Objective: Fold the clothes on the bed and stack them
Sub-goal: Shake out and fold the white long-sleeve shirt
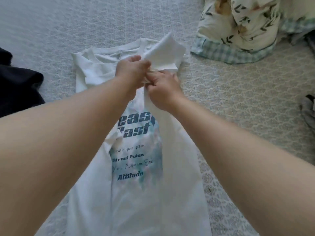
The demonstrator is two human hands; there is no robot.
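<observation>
Here, the white T-shirt (136,159) lay print-up on the bed (85,23), its right side already turned in. Your left hand (131,69) and right hand (163,87) met near the collar — both curled, pinching the right sleeve (163,51), which stood up off the cloth. The risk, as I judged it: letting go unevenly would have left that sleeve bunched — or dragged the turned-in side crooked.
</observation>
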